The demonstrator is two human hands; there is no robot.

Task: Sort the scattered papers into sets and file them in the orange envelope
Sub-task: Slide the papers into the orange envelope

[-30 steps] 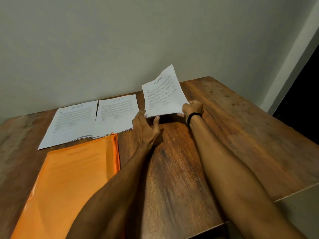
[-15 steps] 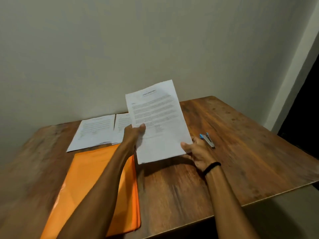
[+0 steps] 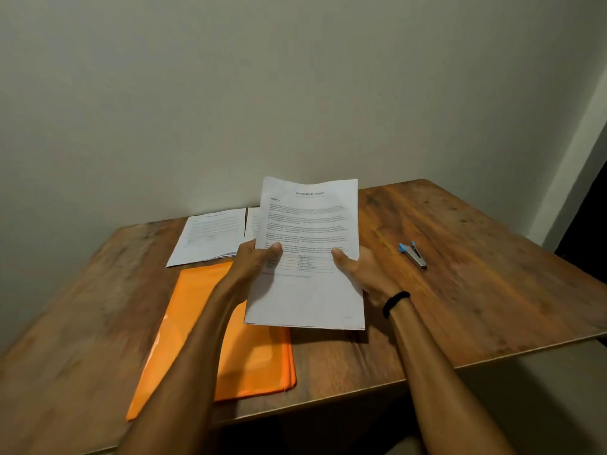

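Observation:
I hold a set of printed white papers upright above the wooden table. My left hand grips its left edge with the thumb on the front. My right hand grips the right edge, thumb on the page too. The orange envelope lies flat on the table under my left forearm, partly hidden by it. Behind it, against the wall, lies a second paper set. A third paper set beside it shows only as a strip behind the held pages.
A small silver stapler with a blue end lies on the table to the right of my right hand. A plain wall stands right behind the table. The table's front edge runs close to me, and a dark doorway is at far right.
The paper set has come off the table's far side and toward me, now held upright in both hands. The stapler came into view as the pages lifted.

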